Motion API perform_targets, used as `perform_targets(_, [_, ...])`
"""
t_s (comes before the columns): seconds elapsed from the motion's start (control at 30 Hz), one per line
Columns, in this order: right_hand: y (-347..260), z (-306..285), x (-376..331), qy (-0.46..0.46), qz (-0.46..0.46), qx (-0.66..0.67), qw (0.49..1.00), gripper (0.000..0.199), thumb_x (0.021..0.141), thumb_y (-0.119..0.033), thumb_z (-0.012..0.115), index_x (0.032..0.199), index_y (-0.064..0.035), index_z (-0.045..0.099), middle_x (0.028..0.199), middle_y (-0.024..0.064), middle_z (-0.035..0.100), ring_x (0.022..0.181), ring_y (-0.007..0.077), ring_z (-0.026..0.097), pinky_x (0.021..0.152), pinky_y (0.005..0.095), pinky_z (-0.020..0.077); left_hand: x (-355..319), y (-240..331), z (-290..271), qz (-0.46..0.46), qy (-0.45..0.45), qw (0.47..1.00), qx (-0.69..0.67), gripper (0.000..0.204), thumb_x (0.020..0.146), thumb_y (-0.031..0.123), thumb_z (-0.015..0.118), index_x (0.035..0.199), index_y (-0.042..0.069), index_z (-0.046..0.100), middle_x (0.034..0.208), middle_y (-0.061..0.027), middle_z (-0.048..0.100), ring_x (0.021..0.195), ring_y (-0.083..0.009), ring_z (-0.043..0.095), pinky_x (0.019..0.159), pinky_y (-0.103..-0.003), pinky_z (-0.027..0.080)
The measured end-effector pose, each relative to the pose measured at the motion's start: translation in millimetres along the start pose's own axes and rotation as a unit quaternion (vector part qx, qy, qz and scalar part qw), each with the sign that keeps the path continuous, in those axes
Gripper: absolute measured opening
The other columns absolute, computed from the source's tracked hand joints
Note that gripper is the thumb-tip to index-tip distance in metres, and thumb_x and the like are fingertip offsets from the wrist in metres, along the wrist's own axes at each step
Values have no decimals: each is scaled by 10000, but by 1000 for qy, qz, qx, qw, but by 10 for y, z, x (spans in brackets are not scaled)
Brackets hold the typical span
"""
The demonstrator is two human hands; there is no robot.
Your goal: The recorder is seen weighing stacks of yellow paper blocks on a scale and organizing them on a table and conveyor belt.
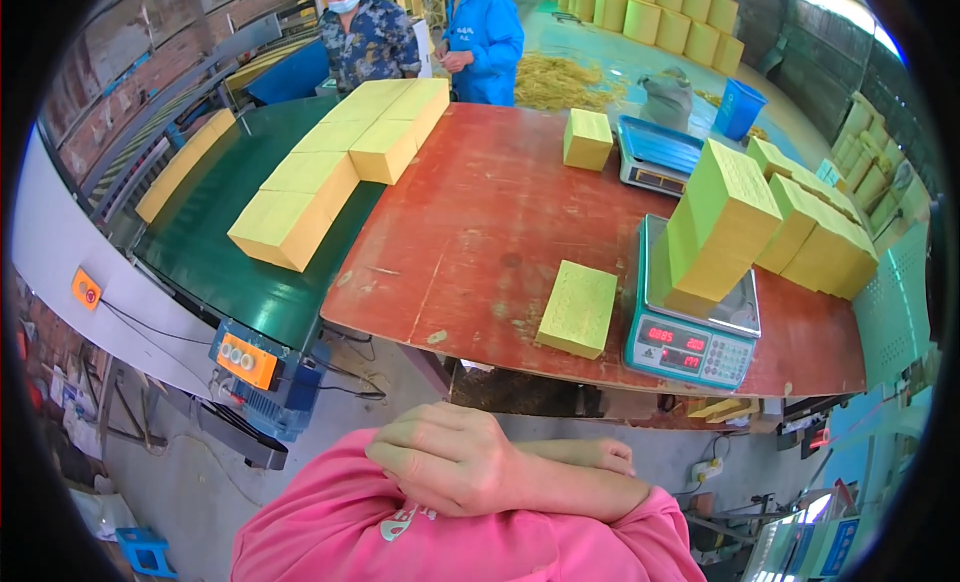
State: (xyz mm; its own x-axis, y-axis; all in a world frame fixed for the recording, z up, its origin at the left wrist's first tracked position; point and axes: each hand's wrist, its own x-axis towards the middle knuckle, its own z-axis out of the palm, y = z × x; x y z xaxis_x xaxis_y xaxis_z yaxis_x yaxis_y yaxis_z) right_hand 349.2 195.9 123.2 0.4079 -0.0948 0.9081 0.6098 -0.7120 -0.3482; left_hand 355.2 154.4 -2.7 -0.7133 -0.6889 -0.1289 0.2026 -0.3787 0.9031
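Note:
My arms are folded across my pink top. My right hand (pixel 445 457) lies over my left arm with its fingers curled round the pink sleeve (pixel 345 472). Past my right forearm, my left hand (pixel 606 456) shows only in part, its fingers bent in and no object visible in them. Neither hand touches the red table (pixel 480 222). Closest in front of them lies a single yellow block (pixel 580 307). Beside it, a digital scale (pixel 690 352) with lit red figures bears a tall yellow stack (pixel 725 217).
Yellow blocks (pixel 340 157) form a row on the green conveyor (pixel 215 257) at left. An orange button box (pixel 245 360) hangs from its near edge. A second scale (pixel 660 147) and more blocks (pixel 815 232) occupy the right. Two people (pixel 485 37) stand beyond the table.

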Motion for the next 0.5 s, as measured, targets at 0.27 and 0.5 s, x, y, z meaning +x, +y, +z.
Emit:
perform_targets(0.27, [45,-502,-392,20,76,-94,993,204,702,-12,672,898,18,627,845,128,628,712,267,623,600,359,515,-306,-860,-448,81,-148,983,-75,211,954,285,543,894,104,633,888,42,603,817,-30,562,736,-245,453])
perform_targets(0.5, [-40,-1093,-1443,127,300,-228,917,162,781,43,650,934,-11,655,794,111,633,724,279,640,622,359,514,-615,-189,-450,4,300,939,-169,229,932,247,574,764,95,542,676,-32,538,500,-98,455,400,-234,290])
